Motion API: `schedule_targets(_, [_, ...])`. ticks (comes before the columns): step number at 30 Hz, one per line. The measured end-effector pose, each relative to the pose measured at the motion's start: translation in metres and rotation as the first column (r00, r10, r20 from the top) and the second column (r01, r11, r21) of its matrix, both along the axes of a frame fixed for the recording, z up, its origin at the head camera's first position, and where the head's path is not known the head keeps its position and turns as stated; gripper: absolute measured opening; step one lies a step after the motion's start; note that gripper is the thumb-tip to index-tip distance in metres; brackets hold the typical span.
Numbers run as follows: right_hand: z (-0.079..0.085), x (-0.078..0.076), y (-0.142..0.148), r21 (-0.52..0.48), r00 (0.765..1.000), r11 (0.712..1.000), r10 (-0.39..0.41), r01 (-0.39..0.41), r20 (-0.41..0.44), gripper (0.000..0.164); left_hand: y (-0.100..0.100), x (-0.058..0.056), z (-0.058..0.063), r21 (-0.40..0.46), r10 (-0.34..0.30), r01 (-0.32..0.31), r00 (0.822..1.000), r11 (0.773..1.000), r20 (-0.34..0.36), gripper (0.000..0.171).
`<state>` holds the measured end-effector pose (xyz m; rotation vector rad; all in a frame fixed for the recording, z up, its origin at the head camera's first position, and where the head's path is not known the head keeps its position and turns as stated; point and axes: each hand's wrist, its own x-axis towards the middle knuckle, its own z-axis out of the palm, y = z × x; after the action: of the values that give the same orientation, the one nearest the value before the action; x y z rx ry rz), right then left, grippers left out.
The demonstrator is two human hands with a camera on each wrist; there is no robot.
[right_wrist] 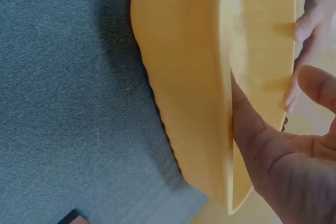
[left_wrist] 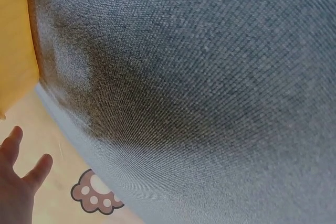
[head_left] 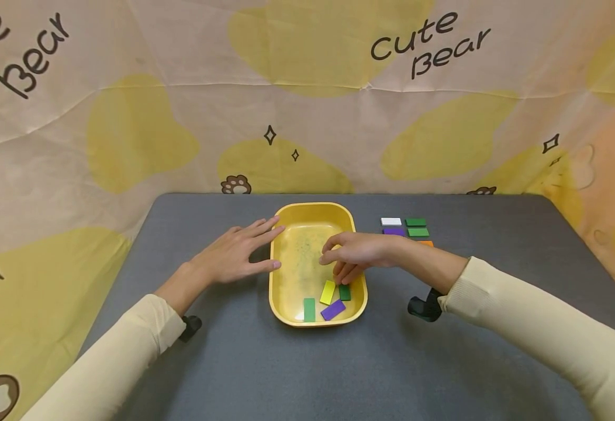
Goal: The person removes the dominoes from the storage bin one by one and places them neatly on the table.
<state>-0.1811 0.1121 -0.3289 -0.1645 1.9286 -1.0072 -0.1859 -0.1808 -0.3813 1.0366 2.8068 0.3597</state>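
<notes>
A yellow tray (head_left: 318, 323) stands on the table, with a light green block (head_left: 309, 310), a yellow block (head_left: 327, 292), a purple block (head_left: 333, 310) and a dark green block (head_left: 345, 292) lying flat at its near end. My left hand (head_left: 241, 252) is spread, its fingertips at the tray's left rim. Over the tray's right side, my right hand (head_left: 357, 252) reaches in with bent, parted fingers. Its lower fingers hang close by the dark green block; no block shows between them. In the right wrist view, one finger (right_wrist: 247, 119) dips behind the rim.
Right of the tray, on the grey table (head_left: 297, 374), are a white block (head_left: 391, 221), a purple block (head_left: 394, 231), a dark green block (head_left: 415, 222) and a green block (head_left: 418, 232). An orange block (head_left: 426, 243) is partly hidden by my right forearm. A printed cloth (head_left: 307, 117) hangs behind.
</notes>
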Motion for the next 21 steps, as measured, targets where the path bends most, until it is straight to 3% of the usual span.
schedule_targets(8, [-0.001,-0.002,-0.012,0.069,1.0,0.997,0.021,-0.022,0.018,0.045,-0.001,-0.001,-0.002,0.002,-0.004,0.005,1.0,1.0,-0.009,0.081])
schedule_targets(21, [-0.007,-0.004,-0.025,0.119,0.988,0.981,0.153,-0.152,0.003,0.047,-0.001,-0.001,-0.002,-0.001,-0.005,0.005,1.0,1.0,0.003,0.082])
